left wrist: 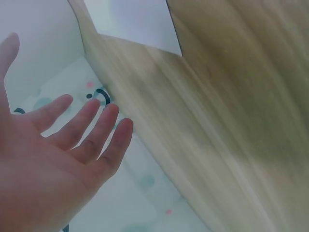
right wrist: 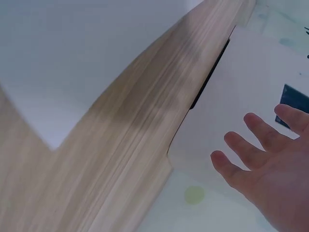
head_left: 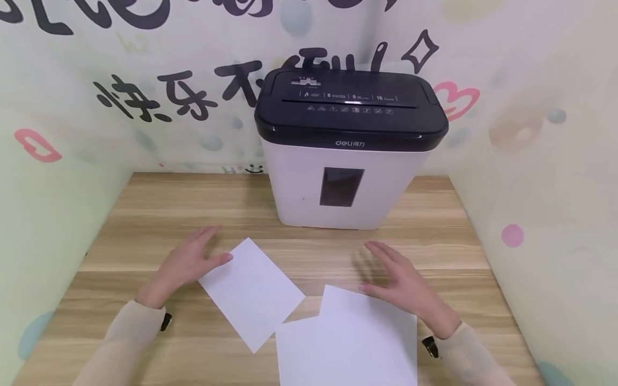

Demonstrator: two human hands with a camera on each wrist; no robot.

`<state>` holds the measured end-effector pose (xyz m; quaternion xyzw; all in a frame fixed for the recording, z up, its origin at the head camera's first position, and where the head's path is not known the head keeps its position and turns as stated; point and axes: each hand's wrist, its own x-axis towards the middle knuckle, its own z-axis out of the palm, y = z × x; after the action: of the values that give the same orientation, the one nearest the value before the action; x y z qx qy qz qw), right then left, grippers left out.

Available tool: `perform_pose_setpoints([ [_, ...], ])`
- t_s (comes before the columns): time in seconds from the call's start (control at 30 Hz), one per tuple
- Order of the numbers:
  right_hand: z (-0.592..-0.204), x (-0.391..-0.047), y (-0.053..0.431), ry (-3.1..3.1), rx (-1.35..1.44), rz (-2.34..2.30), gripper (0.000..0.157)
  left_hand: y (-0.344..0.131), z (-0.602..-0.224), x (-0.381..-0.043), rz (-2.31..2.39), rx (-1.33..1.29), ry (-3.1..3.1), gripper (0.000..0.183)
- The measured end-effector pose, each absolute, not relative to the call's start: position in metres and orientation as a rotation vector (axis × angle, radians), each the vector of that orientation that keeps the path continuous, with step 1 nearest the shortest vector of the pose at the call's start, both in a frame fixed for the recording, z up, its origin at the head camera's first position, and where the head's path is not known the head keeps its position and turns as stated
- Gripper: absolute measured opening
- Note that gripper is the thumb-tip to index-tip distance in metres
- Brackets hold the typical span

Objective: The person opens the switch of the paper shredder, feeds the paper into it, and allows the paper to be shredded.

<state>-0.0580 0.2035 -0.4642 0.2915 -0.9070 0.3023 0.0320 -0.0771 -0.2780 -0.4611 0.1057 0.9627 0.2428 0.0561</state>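
My left hand (head_left: 185, 262) is held above the table at the left, fingers spread and holding nothing. Its thumb lies over the upper left edge of a small white sheet of paper (head_left: 253, 295); whether it touches cannot be told. On the right, my right hand (head_left: 403, 281) hovers with extended fingers near the top edge of larger white sheets (head_left: 367, 338), which overlap at the front. Both palms look bare in the left wrist view, with its hand (left wrist: 72, 154), and the right wrist view, with its hand (right wrist: 270, 159). Behind the papers stands a white paper shredder (head_left: 299, 182) with a black top.
The wooden table (head_left: 159, 209) is bounded by patterned walls (head_left: 531, 161) at the back and both sides. A narrow feed slot (head_left: 350, 103) crosses the shredder's lid, and a dark window (head_left: 341, 186) sits in its front. Black straps show at both cuffs.
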Motion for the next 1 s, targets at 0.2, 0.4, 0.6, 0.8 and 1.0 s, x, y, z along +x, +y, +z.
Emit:
perform_pose_setpoints([
  [0.2, -0.467, -0.057, 0.183, -2.815, 0.957, 0.839, 0.091, -0.272, -0.468, -0.076, 0.730, 0.321, 2.918, 0.084],
  [0.4, -0.477, -0.056, 0.140, -2.801, 1.188, 0.617, 0.090, -0.263, -0.476, -0.071, 0.619, 0.250, 2.928, 0.081],
  [0.6, -0.483, -0.054, 0.100, -2.978, 1.304, 0.364, 0.086, -0.252, -0.484, -0.069, 0.497, 0.147, 2.943, 0.074],
  [0.8, -0.480, -0.056, 0.085, -3.095, 1.268, 0.242, 0.081, -0.246, -0.488, -0.069, 0.539, 0.059, 2.901, 0.063],
  [1.0, -0.477, -0.061, 0.082, -3.138, 1.221, 0.237, 0.075, -0.246, -0.485, -0.072, 0.590, 0.043, 2.872, 0.050],
])
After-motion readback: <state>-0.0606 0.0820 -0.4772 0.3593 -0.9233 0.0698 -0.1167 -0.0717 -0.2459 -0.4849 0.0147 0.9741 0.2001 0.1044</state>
